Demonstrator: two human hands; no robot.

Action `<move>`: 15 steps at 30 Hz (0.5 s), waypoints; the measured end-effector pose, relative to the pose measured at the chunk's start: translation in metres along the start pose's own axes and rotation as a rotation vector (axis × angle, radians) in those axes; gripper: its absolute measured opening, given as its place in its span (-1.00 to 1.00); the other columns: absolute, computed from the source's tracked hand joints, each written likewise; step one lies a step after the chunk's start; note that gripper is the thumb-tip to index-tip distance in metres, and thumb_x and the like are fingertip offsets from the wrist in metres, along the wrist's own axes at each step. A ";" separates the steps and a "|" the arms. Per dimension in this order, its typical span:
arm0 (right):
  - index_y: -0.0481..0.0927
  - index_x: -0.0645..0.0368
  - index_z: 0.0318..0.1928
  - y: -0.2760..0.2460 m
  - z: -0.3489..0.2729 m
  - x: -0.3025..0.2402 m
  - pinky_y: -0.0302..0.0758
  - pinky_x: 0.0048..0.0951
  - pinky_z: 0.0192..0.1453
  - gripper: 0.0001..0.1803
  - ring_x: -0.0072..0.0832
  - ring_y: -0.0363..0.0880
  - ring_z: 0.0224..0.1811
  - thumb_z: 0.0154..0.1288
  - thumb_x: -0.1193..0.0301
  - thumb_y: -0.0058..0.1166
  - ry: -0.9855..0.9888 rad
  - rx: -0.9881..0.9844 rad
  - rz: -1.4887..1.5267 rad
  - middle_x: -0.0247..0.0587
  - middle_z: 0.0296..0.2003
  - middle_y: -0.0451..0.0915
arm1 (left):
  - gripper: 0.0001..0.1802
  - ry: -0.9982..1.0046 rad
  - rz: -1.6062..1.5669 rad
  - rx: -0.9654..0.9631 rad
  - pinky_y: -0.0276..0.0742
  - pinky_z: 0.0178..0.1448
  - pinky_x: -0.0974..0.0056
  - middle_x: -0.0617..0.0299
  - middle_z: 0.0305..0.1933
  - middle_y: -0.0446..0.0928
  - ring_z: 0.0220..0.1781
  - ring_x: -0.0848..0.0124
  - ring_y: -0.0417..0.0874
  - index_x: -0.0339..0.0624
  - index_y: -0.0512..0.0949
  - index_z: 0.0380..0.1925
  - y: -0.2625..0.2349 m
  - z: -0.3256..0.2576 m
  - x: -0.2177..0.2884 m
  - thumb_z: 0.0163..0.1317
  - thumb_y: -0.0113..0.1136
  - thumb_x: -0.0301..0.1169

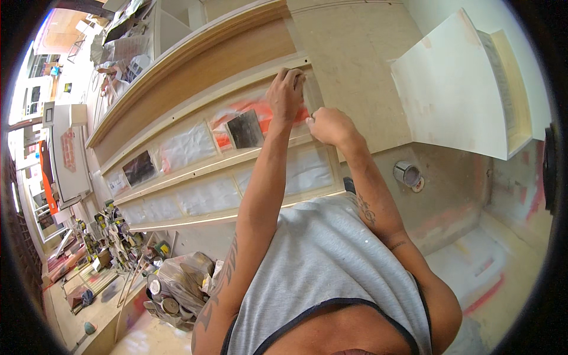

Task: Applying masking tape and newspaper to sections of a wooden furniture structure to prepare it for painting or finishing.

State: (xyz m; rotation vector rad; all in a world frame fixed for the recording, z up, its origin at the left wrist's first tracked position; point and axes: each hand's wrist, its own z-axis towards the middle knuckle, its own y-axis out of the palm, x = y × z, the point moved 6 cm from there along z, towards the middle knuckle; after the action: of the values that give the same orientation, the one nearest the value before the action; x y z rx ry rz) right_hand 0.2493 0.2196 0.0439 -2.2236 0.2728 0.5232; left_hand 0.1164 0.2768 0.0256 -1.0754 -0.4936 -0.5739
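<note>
A long pale wooden frame [204, 155] lies before me, its sections lined with crinkled clear plastic [189, 145] and some red sheeting [239, 109]. My left hand [286, 93] is curled over the frame's upper rail near its right end, fingers bent down. What they grip, if anything, is hidden. Beside it, my right hand [332, 126] is closed near the frame's right end piece, its thumb side toward the wood; I cannot make out anything in it. A dark grey rectangular piece [245, 129] rests in the section left of my hands.
Another dark rectangle [139, 168] sits farther left in the frame. At right stand a white panel [455, 89] and an open metal tin [407, 173]. Lower left are a plastic bag of cans [180, 284] and several bottles [109, 234]. A brown wooden board [207, 68] lies beyond the frame.
</note>
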 end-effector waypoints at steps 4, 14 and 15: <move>0.75 0.32 -0.14 -0.005 -0.006 -0.002 0.57 0.04 0.14 -0.55 0.19 0.68 -0.02 0.51 0.16 -0.03 -0.009 0.027 0.008 0.28 -0.13 0.70 | -0.82 0.009 -0.005 0.009 0.59 -0.09 0.10 0.25 -0.13 0.66 -0.11 0.13 0.72 -0.02 0.71 -0.19 0.000 -0.001 0.001 0.32 0.32 -0.23; 0.75 0.33 -0.13 0.001 -0.002 0.005 0.57 0.04 0.16 -0.55 0.19 0.68 -0.01 0.50 0.16 -0.01 0.005 0.036 0.022 0.30 -0.12 0.69 | -0.81 -0.006 0.019 0.005 0.58 -0.06 0.09 0.25 -0.11 0.66 -0.08 0.11 0.71 -0.01 0.71 -0.15 0.002 -0.002 0.004 0.34 0.30 -0.22; 0.75 0.34 -0.14 -0.001 -0.002 0.004 0.57 0.05 0.15 -0.54 0.20 0.68 -0.01 0.50 0.16 0.00 0.009 0.035 0.033 0.31 -0.13 0.69 | -0.81 -0.007 0.019 0.006 0.58 -0.06 0.09 0.25 -0.11 0.66 -0.08 0.11 0.71 -0.01 0.71 -0.15 0.002 -0.002 0.003 0.34 0.30 -0.22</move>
State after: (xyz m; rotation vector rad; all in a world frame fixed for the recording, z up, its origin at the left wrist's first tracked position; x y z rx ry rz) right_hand 0.2535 0.2182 0.0438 -2.1913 0.3213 0.5220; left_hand 0.1204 0.2751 0.0254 -1.0759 -0.4904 -0.5512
